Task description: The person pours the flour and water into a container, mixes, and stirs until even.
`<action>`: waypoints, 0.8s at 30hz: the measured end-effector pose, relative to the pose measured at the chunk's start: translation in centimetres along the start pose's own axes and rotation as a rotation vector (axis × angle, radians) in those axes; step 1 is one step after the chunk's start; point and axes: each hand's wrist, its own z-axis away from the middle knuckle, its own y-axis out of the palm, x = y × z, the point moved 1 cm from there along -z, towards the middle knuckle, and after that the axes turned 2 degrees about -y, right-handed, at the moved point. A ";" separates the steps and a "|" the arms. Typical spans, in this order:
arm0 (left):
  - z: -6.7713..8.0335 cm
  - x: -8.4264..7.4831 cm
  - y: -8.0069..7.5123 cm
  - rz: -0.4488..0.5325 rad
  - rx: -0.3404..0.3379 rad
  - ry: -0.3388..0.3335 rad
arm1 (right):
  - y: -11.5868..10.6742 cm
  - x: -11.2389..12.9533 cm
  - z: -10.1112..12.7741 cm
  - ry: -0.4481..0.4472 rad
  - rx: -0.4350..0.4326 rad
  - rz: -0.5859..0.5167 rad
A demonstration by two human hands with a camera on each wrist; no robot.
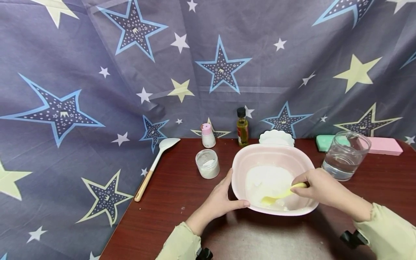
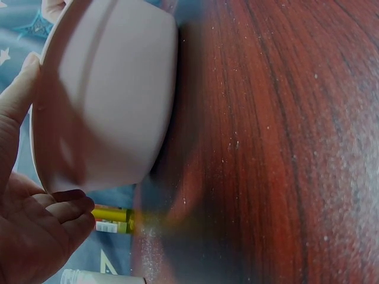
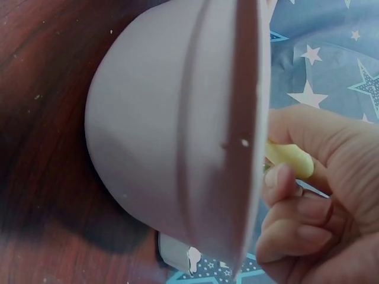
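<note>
A pale pink bowl (image 1: 239,159) stands on the table with white powder (image 1: 268,180) inside. My left hand (image 1: 221,198) holds its left side, thumb on the near rim and fingers farther along the wall. In the left wrist view, the fingertips touch the outside of the bowl (image 2: 118,94). My right hand (image 1: 320,186) pinches the handle of a yellow spoon (image 1: 282,195) over the right rim. The spoon's head sits in the powder near the front wall. In the right wrist view, the bowl hides all but the handle end of the spoon (image 3: 293,161).
Left of the bowl are a jar of white powder (image 1: 208,164), a pink-capped shaker (image 1: 208,136) and a white spoon with a wooden handle (image 1: 154,164). Behind stand an oil bottle (image 1: 242,130) and a white scalloped dish (image 1: 276,138). A glass of water (image 1: 344,159) is at right, before green (image 1: 323,142) and pink blocks (image 1: 383,145).
</note>
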 end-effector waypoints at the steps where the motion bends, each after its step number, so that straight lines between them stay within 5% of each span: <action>1: 0.0 0.0 0.0 0.000 -0.001 0.002 | 0.1 0.1 -0.1 -0.002 -0.014 0.004; 24: -0.1 0.2 0.1 -0.014 -0.008 0.018 | 2.4 0.7 -1.8 0.028 -0.160 0.079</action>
